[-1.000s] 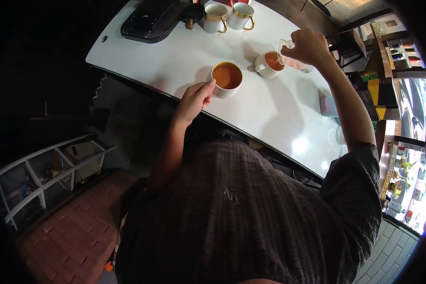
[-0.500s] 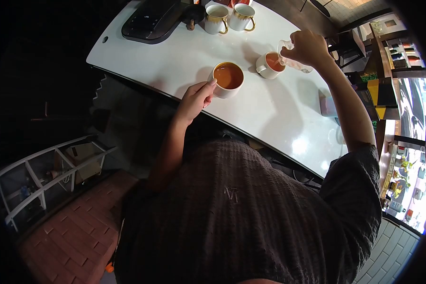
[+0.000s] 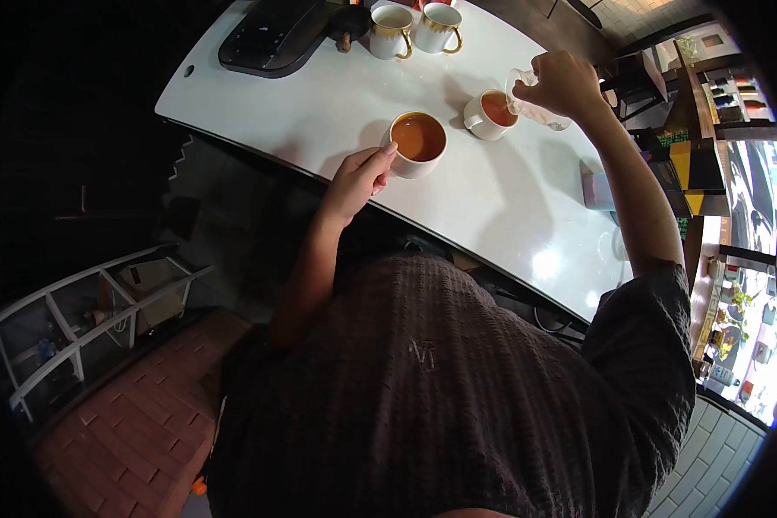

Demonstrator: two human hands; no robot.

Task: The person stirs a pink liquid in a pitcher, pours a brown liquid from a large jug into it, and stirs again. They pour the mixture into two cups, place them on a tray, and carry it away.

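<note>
Little moved: right hand (image 3: 564, 82) still closed on tilted glass jug (image 3: 535, 105), spout toward cup (image 3: 492, 115).

The right hand (image 3: 564, 84) is covering most of the clear glass vessel (image 3: 537, 108) it is gripping, so the vessel's shape and contents are not showing plainly. The top edge is cutting off the two gold-handled cups (image 3: 414, 28) and the dark appliance (image 3: 272, 34), and the person's arm is hiding part of the small blue-grey object (image 3: 597, 192), leaving it unidentifiable. The shelves (image 3: 734, 95) at far right are appearing too small to read.
</note>
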